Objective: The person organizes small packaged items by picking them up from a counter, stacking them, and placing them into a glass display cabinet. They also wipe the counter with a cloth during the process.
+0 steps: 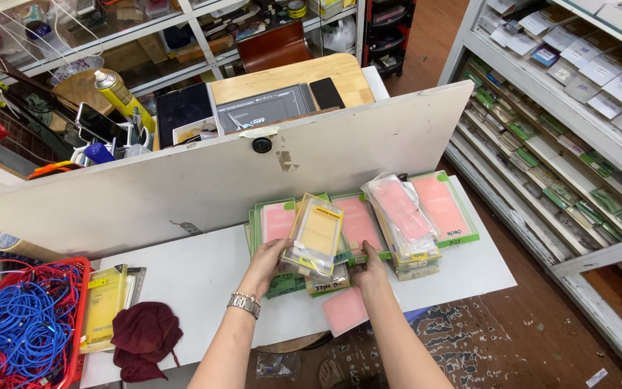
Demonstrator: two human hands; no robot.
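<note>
1. My left hand (268,261) gripped the near left edge of a yellow-framed clear package (316,234), fingers curled shut on it, a metal wristwatch (245,303) on that wrist.
2. My right hand (368,272) pressed on the stack of green-edged pink packages (358,225) beside it; I could not tell how its fingers lay.
3. The yellow package sat tilted atop that stack on the white table (203,274).
4. A loose pink card (345,310) lay at the table's near edge.
5. A dark red cloth (143,338) lay well to the left.

Two hands, left hand (268,261), right hand (370,272), one red basket (80,317), one dark red cloth (144,338), one spray can (122,97)
</note>
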